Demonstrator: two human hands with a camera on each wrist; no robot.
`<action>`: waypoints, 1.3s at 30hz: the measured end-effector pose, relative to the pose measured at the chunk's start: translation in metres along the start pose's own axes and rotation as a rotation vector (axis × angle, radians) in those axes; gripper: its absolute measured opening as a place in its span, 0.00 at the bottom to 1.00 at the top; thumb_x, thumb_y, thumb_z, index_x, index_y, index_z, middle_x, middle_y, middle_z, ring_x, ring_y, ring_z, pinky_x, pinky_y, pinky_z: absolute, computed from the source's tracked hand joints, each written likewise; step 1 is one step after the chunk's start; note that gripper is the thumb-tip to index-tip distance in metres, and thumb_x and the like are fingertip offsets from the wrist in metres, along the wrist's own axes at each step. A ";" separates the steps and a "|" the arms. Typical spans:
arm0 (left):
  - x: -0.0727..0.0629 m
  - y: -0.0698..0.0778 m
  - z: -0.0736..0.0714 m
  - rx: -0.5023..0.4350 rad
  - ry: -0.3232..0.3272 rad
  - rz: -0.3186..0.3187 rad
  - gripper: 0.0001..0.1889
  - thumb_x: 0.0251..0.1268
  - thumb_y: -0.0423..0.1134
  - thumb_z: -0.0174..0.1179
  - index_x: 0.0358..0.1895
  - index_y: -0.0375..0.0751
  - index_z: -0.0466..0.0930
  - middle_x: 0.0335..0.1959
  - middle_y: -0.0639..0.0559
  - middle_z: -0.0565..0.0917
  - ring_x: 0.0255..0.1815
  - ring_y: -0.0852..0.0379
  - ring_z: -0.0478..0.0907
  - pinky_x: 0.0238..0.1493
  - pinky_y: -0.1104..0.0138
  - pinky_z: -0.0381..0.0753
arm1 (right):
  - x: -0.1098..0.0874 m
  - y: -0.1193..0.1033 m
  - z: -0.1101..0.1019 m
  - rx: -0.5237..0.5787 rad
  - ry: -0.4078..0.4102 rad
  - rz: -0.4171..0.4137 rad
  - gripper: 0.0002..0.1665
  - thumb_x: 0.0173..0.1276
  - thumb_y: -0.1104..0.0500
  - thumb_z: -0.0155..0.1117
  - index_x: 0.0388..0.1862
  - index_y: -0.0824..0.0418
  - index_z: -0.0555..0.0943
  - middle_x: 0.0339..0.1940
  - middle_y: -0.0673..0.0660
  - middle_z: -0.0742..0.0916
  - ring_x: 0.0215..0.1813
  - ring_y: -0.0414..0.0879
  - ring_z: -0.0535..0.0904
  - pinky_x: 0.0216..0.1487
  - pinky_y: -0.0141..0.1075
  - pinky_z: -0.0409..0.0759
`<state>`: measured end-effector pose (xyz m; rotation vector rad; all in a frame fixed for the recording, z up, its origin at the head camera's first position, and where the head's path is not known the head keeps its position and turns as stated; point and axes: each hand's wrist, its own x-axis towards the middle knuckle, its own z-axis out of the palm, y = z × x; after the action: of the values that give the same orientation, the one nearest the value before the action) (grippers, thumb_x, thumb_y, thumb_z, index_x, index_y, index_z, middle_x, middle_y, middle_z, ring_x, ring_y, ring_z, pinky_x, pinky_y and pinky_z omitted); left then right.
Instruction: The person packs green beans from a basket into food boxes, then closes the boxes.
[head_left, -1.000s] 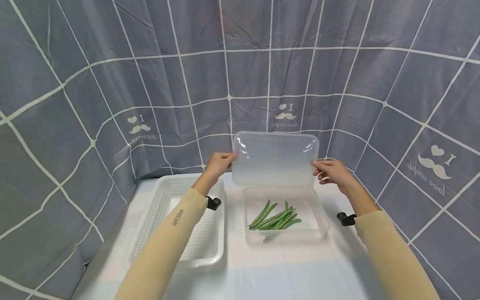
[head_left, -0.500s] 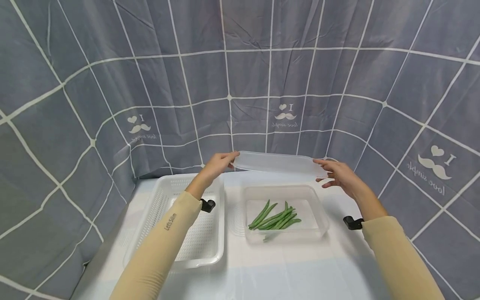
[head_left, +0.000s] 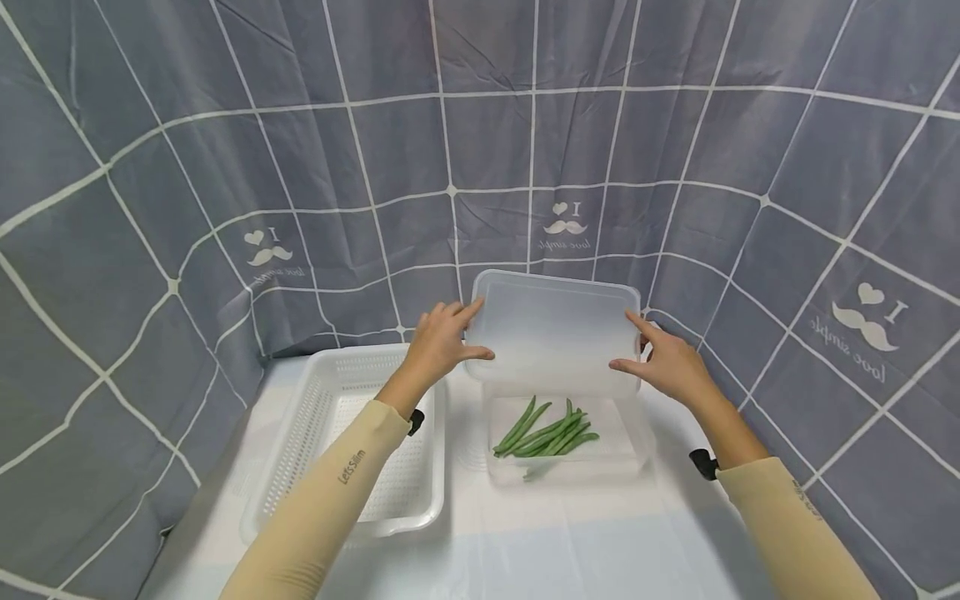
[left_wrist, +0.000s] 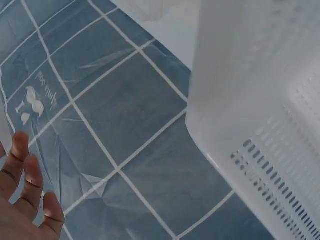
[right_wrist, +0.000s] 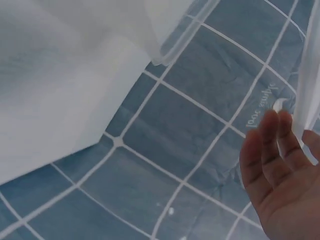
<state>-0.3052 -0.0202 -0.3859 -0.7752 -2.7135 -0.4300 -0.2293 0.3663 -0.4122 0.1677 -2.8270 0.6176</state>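
Observation:
A translucent plastic lid [head_left: 555, 333] stands tilted up above the back of a clear food container [head_left: 643, 446]. Green beans [head_left: 551, 435] lie in a loose bunch inside that container. My left hand [head_left: 438, 343] holds the lid's left end, the thumb on its near face. At the right end my right hand [head_left: 671, 360] grips it in the same way. In the right wrist view, the lid's edge [right_wrist: 307, 70] passes beside the right hand [right_wrist: 277, 175]. Only the curled fingers of the left hand [left_wrist: 30, 195] show in the left wrist view; the lid is barely visible there.
A white perforated basket [head_left: 437, 483] stands left of the container, under my left forearm. The pale tablecloth [head_left: 555, 550] covers the table. A grey grid-patterned curtain [head_left: 495, 142] hangs close behind and on both sides.
The lid was upright, then turned almost edge-on, and now shows a broad face again, tilted over the container's back. Both hands have shifted their hold, thumbs now on the near face.

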 end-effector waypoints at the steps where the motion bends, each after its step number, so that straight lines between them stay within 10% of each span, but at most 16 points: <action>1: -0.002 0.001 0.001 0.036 0.005 0.004 0.57 0.50 0.67 0.78 0.84 0.54 0.63 0.48 0.51 0.84 0.50 0.48 0.75 0.48 0.56 0.73 | -0.002 -0.002 0.001 -0.042 0.013 -0.013 0.61 0.66 0.30 0.74 0.88 0.50 0.58 0.45 0.58 0.83 0.24 0.45 0.72 0.22 0.36 0.66; 10: -0.015 0.008 0.017 0.243 -0.002 0.000 0.66 0.39 0.76 0.75 0.84 0.49 0.63 0.61 0.48 0.86 0.52 0.47 0.80 0.43 0.58 0.73 | -0.005 0.000 0.009 -0.258 0.003 -0.075 0.69 0.56 0.22 0.73 0.88 0.50 0.58 0.34 0.50 0.80 0.20 0.45 0.66 0.19 0.36 0.62; 22: -0.039 0.018 0.054 0.185 -0.093 -0.033 0.63 0.35 0.73 0.81 0.75 0.37 0.74 0.51 0.41 0.92 0.43 0.41 0.85 0.41 0.54 0.88 | -0.007 0.014 0.023 -0.272 -0.224 -0.076 0.67 0.56 0.27 0.77 0.87 0.55 0.61 0.32 0.49 0.80 0.30 0.44 0.73 0.28 0.38 0.70; 39: -0.050 0.028 0.072 0.113 -0.239 -0.074 0.61 0.35 0.71 0.81 0.72 0.34 0.77 0.47 0.37 0.91 0.45 0.41 0.87 0.48 0.52 0.89 | -0.019 0.025 0.036 -0.274 -0.365 -0.079 0.64 0.59 0.27 0.76 0.84 0.58 0.65 0.71 0.70 0.82 0.62 0.66 0.85 0.44 0.57 0.85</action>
<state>-0.2629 0.0054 -0.4637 -0.7402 -2.9646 -0.2090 -0.2227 0.3748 -0.4585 0.3737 -3.1965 0.1910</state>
